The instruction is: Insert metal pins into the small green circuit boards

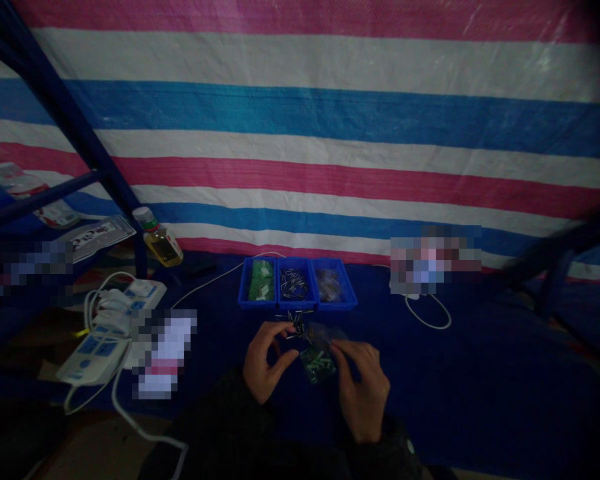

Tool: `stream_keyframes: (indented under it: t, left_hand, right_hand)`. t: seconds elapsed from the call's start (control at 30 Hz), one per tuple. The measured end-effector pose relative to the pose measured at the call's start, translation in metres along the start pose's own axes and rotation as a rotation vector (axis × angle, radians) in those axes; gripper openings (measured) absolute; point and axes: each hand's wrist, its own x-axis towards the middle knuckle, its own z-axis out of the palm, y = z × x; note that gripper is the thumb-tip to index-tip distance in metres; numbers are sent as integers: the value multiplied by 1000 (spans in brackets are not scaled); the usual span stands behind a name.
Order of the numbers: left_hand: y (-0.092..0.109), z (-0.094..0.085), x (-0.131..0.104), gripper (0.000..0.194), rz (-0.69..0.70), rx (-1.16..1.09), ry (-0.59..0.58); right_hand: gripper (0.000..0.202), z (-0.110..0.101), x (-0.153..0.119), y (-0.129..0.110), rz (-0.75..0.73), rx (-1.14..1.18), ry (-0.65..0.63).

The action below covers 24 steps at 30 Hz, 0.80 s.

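Observation:
My left hand (266, 363) is open, thumb and index finger apart. Its index fingertip reaches the edge of a small loose pile of dark metal pins or screws (297, 321). Between thumb and fingers, my right hand (364, 387) pinches a clear plastic bag (324, 333), whose contents are hard to make out. Just below that lies a green-tinted packet (317, 364) with light slim pieces in it, between my two hands. Beyond the pile stand three blue trays: a left tray (258, 305) with green packets, a middle tray (297, 305) with metal pins, and a right tray (336, 305) with clear bags.
White power strips (93, 357) with plugs and cables lie at the left, beside a blurred-out phone-like object (166, 357). A bottle of yellowish liquid (164, 245) leans behind them. Blue metal bars (63, 113) rise at the left. A white cable loop (447, 325) lies at the right.

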Motion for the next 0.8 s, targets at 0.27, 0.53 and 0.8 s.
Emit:
stream_keyframes:
  t: [0.27,0.53,0.8]
  left_hand:
    - [-1,2,3,18,65,-17,-77]
    - [-8,2,0,15,0,-10,-9]
    - [-7,1,3,8,-21,14,-66]
  right_hand:
    - [15,21,-9,-25,25,224,-189]
    - [11,26,-8,-22,73,215,-338]
    - [15,24,-9,-23,125,235,-325]
